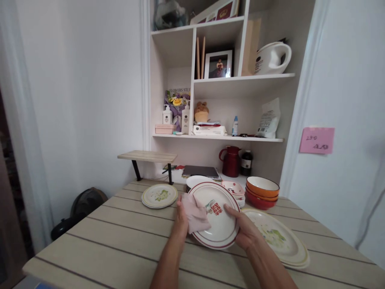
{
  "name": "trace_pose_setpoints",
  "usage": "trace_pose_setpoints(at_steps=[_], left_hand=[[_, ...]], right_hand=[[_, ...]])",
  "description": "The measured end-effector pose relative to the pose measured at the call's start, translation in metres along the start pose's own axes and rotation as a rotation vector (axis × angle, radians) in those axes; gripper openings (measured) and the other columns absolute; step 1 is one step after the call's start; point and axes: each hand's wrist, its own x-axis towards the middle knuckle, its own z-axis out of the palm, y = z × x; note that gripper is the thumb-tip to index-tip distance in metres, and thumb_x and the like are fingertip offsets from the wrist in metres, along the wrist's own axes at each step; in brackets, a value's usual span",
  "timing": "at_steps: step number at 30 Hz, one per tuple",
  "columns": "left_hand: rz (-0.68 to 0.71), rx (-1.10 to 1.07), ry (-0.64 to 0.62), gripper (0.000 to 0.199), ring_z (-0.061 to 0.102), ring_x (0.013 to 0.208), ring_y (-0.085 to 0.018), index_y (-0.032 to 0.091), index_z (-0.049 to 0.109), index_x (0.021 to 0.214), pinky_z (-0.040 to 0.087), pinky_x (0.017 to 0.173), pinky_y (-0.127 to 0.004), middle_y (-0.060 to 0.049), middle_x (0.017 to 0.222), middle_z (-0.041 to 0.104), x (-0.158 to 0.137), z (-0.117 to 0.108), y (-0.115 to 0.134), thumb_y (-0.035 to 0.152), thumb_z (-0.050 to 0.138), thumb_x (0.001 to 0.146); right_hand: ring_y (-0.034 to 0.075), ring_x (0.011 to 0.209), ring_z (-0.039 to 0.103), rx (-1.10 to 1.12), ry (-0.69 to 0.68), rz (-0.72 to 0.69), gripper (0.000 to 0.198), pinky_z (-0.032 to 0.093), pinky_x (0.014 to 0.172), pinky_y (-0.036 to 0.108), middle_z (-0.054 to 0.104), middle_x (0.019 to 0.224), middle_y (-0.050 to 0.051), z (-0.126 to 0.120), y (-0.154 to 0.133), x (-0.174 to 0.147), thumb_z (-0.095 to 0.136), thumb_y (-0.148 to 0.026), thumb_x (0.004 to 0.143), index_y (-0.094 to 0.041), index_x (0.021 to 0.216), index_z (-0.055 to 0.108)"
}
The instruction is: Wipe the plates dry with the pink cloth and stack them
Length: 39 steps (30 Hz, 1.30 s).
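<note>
A white plate (222, 233) with a dark red rim and a red character pattern is held tilted above the table in front of me. My right hand (245, 228) grips its right edge, thumb on the face and the other fingers behind. At the plate's left edge, my left hand (181, 218) is closed around a pink cloth (195, 216), which lies over the rim and part of the face. Most of the left fingers are hidden by cloth and plate. A second rim shows under the plate's lower edge, so more than one plate may be held.
Large oval plates (279, 237) lie right of my right hand, with orange and red bowls (262, 192) behind. Small dishes (233, 188) and white bowls (198, 181) stand beyond the held plate. Round plates (159, 196) sit left, near a small raised shelf (147, 155). A red jug (231, 161) stands at the back.
</note>
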Motion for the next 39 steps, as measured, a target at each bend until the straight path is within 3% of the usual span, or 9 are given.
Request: trace_pose_setpoints(at_steps=[4, 8, 11, 15, 19, 22, 29, 32, 39], left_hand=[[0.229, 0.185, 0.086, 0.035, 0.025, 0.145, -0.024, 0.021, 0.067, 0.112, 0.015, 0.117, -0.028, -0.008, 0.153, 0.038, 0.000, -0.003, 0.001, 0.039, 0.064, 0.082], [0.430, 0.688, 0.251, 0.034, 0.013, 0.147, -0.033, 0.029, 0.069, 0.112, 0.000, 0.118, -0.048, -0.006, 0.158, 0.029, -0.010, -0.006, 0.002, 0.038, 0.063, 0.080], [0.632, 1.033, 0.382, 0.042, 0.015, 0.146, -0.036, 0.033, 0.062, 0.125, 0.005, 0.115, -0.056, -0.009, 0.158, 0.027, -0.017, -0.003, 0.006, 0.040, 0.059, 0.084], [0.780, 1.150, 0.518, 0.048, 0.029, 0.138, -0.038, 0.025, 0.056, 0.129, 0.018, 0.110, -0.058, -0.018, 0.151, 0.036, -0.023, 0.001, 0.013, 0.044, 0.058, 0.084], [0.562, 0.892, 0.400, 0.029, 0.050, 0.118, -0.038, 0.022, 0.065, 0.094, 0.030, 0.105, -0.051, -0.016, 0.113, 0.062, -0.023, -0.001, 0.015, 0.045, 0.067, 0.076], [0.362, 0.555, 0.257, 0.018, 0.054, 0.114, -0.035, 0.025, 0.063, 0.079, 0.035, 0.103, -0.042, -0.010, 0.092, 0.067, -0.019, -0.001, 0.010, 0.040, 0.072, 0.073], [0.165, 0.226, 0.020, 0.046, 0.064, 0.106, -0.026, 0.020, 0.065, 0.109, 0.048, 0.092, -0.033, -0.010, 0.110, 0.072, -0.015, 0.011, 0.000, 0.037, 0.079, 0.068], [0.018, 0.100, -0.086, 0.058, 0.069, 0.092, -0.024, 0.017, 0.064, 0.115, 0.053, 0.083, -0.033, -0.010, 0.103, 0.074, -0.021, 0.012, 0.000, 0.040, 0.082, 0.064], [-0.093, 0.027, -0.108, 0.047, 0.071, 0.078, -0.022, 0.014, 0.069, 0.103, 0.055, 0.071, -0.030, -0.010, 0.091, 0.076, -0.032, 0.014, 0.006, 0.037, 0.082, 0.064]], right_hand=[[0.031, 0.088, 0.073, -0.013, -0.007, 0.004, 0.035, 0.053, 0.091, 0.049, 0.077, 0.088, 0.017, 0.001, 0.000, -0.001, 0.073, -0.023, 0.073, -0.008, 0.104, 0.070], [0.031, 0.087, 0.074, -0.006, -0.018, -0.027, 0.034, 0.054, 0.091, 0.049, 0.077, 0.092, 0.015, 0.004, 0.003, -0.002, 0.075, -0.020, 0.070, -0.010, 0.102, 0.071], [0.031, 0.089, 0.073, 0.004, -0.034, -0.043, 0.035, 0.053, 0.092, 0.049, 0.077, 0.093, 0.015, 0.006, 0.006, -0.001, 0.075, -0.019, 0.069, -0.010, 0.102, 0.071], [0.032, 0.090, 0.073, 0.006, -0.049, -0.036, 0.034, 0.052, 0.093, 0.048, 0.077, 0.093, 0.017, 0.007, 0.010, 0.001, 0.073, -0.021, 0.070, -0.007, 0.101, 0.072], [0.031, 0.083, 0.074, 0.005, -0.025, -0.064, 0.032, 0.054, 0.091, 0.047, 0.077, 0.087, 0.016, 0.009, 0.010, 0.000, 0.075, -0.018, 0.067, -0.007, 0.097, 0.072], [0.030, 0.080, 0.074, -0.006, -0.023, -0.130, 0.039, 0.056, 0.088, 0.046, 0.078, 0.085, 0.015, 0.012, 0.009, -0.003, 0.077, -0.017, 0.065, -0.008, 0.102, 0.071], [0.031, 0.079, 0.074, -0.073, 0.021, -0.368, 0.065, 0.060, 0.077, 0.043, 0.078, 0.090, 0.012, 0.013, 0.000, -0.009, 0.083, -0.022, 0.061, -0.012, 0.122, 0.063], [0.031, 0.079, 0.074, -0.118, -0.011, -0.351, 0.063, 0.060, 0.077, 0.043, 0.078, 0.091, 0.013, 0.014, -0.004, -0.014, 0.083, -0.023, 0.062, -0.013, 0.120, 0.064], [0.032, 0.081, 0.074, -0.140, -0.074, -0.281, 0.054, 0.059, 0.078, 0.045, 0.078, 0.091, 0.014, 0.018, -0.004, -0.020, 0.082, -0.022, 0.062, -0.011, 0.113, 0.067]])
